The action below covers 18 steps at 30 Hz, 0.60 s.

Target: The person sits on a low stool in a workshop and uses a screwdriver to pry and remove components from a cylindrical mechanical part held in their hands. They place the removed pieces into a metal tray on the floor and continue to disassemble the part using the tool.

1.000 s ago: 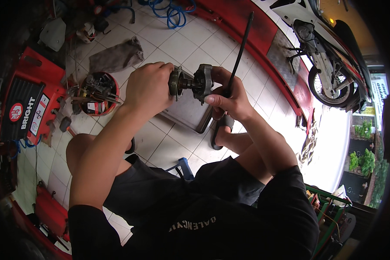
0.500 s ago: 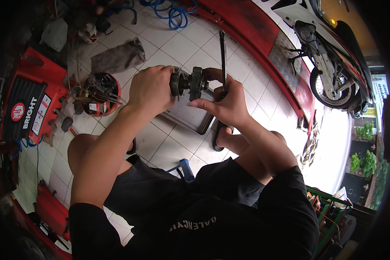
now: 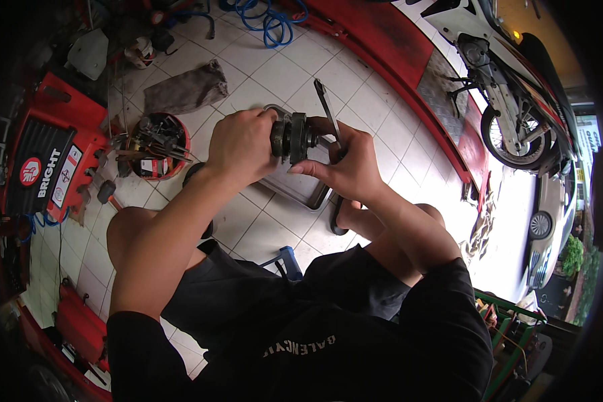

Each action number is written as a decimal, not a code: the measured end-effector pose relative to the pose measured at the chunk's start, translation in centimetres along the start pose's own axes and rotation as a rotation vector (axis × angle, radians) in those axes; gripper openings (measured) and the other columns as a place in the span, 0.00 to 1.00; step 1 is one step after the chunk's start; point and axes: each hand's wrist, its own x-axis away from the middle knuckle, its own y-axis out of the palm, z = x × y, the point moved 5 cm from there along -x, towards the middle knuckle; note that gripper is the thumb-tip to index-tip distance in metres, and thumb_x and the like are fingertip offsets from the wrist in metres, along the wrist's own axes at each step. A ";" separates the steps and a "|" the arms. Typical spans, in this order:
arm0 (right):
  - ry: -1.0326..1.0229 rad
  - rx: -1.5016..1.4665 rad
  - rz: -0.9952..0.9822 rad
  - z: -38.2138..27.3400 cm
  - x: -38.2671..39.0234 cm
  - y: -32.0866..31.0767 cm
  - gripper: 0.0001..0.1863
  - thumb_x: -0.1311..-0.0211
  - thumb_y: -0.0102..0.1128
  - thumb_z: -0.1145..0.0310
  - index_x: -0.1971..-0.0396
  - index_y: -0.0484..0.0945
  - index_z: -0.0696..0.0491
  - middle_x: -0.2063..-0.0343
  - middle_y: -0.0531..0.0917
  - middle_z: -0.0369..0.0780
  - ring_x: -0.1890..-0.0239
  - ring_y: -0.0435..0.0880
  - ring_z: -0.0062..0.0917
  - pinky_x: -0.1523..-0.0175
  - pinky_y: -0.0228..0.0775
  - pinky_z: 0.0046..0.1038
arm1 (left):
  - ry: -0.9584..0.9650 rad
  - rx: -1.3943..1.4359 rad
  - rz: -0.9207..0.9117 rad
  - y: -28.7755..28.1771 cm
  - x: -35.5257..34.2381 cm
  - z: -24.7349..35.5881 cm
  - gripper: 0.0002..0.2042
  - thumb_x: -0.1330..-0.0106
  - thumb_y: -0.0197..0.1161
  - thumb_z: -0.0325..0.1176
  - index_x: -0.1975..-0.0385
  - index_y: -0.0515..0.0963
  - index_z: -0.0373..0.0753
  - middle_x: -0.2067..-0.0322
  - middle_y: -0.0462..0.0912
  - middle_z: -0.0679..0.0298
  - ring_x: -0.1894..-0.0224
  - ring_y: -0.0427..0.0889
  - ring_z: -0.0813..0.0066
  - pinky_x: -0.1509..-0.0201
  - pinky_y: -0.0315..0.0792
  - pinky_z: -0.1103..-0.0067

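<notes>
Round dark-grey metal assembly (image 3: 299,137) held at upper centre of frame; gap along its middle now narrowed, halves apparently brought together. Left end gripped by left hand (image 3: 240,144); slim dark metal tool (image 3: 323,100), now tipped leftward, clasped in right hand (image 3: 355,161).

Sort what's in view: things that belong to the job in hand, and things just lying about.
Apparently in use:
- dark metal assembly, held in the left hand
- thin metal tool, held in the right hand
- grey tray below the hands, probably

Apparently just lying about:
- grey rag
- blue hose
- motorcycle, parked
</notes>
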 end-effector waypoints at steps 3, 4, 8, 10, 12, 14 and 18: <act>0.041 -0.013 -0.004 0.8 0.1 0.3 0.44 0.67 0.87 0.47 0.51 0.81 0.60 0.75 0.84 0.41 0.78 0.73 0.18 0.68 0.72 0.25 | 0.039 -0.037 -0.006 0.5 0.2 0.3 0.20 0.59 0.74 0.28 0.62 0.79 0.38 0.66 0.83 0.57 0.61 0.86 0.58 0.57 0.81 0.69; 0.059 -0.013 -0.011 0.9 0.0 0.4 0.44 0.68 0.87 0.47 0.51 0.82 0.60 0.75 0.84 0.41 0.78 0.75 0.18 0.68 0.72 0.25 | 0.037 -0.032 -0.010 0.7 0.2 0.2 0.20 0.59 0.74 0.28 0.62 0.79 0.38 0.66 0.83 0.57 0.62 0.86 0.58 0.57 0.81 0.68; 0.059 0.093 -0.040 -0.1 0.0 0.1 0.44 0.70 0.87 0.46 0.51 0.82 0.58 0.76 0.84 0.40 0.78 0.75 0.18 0.68 0.72 0.24 | 0.002 -0.002 -0.044 0.5 0.1 0.2 0.19 0.60 0.74 0.28 0.64 0.79 0.38 0.68 0.84 0.56 0.63 0.87 0.57 0.57 0.81 0.68; -0.117 0.138 0.012 -0.4 0.1 0.0 0.44 0.70 0.87 0.46 0.51 0.82 0.58 0.78 0.82 0.38 0.79 0.74 0.17 0.69 0.70 0.24 | -0.001 0.021 -0.061 0.4 0.1 0.3 0.19 0.60 0.73 0.28 0.65 0.79 0.38 0.68 0.85 0.56 0.64 0.87 0.56 0.58 0.81 0.67; -0.220 0.125 0.067 -0.7 0.2 -0.1 0.44 0.70 0.87 0.46 0.53 0.83 0.58 0.79 0.81 0.38 0.79 0.74 0.17 0.70 0.69 0.23 | 0.023 0.048 -0.070 0.6 0.0 0.2 0.18 0.60 0.73 0.27 0.65 0.79 0.38 0.69 0.85 0.56 0.64 0.87 0.56 0.58 0.81 0.67; -0.131 0.080 0.041 -0.2 0.2 0.1 0.43 0.70 0.88 0.46 0.55 0.84 0.59 0.80 0.81 0.37 0.79 0.74 0.16 0.71 0.69 0.23 | 0.067 0.069 -0.047 1.2 0.4 0.1 0.18 0.60 0.73 0.27 0.66 0.79 0.38 0.68 0.85 0.56 0.63 0.87 0.56 0.58 0.81 0.67; 0.209 -0.061 -0.054 1.9 0.4 0.5 0.42 0.68 0.88 0.50 0.55 0.82 0.64 0.77 0.83 0.38 0.79 0.71 0.11 0.73 0.67 0.20 | 0.010 -0.011 -0.035 1.3 0.5 0.7 0.16 0.59 0.73 0.27 0.67 0.78 0.37 0.67 0.84 0.55 0.61 0.86 0.56 0.58 0.81 0.66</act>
